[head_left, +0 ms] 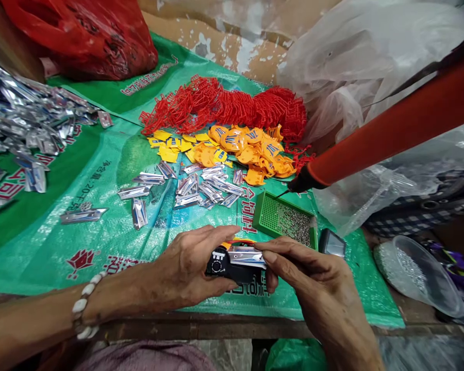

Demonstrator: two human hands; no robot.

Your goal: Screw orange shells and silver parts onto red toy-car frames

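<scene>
My left hand is closed around the left end of a small black plastic assembly, which has a round white-marked detail and an orange-yellow piece along its top. Against its upper side lies a shiny silver panel with a blue stripe. The thumb and fingers of my right hand pinch the panel's right end. Just beyond the hands sits a green tray of small screws. An orange-red power screwdriver hangs over it, tip pointing down at the tray.
Loose silver panels lie ahead, backed by yellow-orange plastic pieces and red frames. More silver pieces are heaped at left, near a red bag. A clear tub stands right, below clear plastic bags.
</scene>
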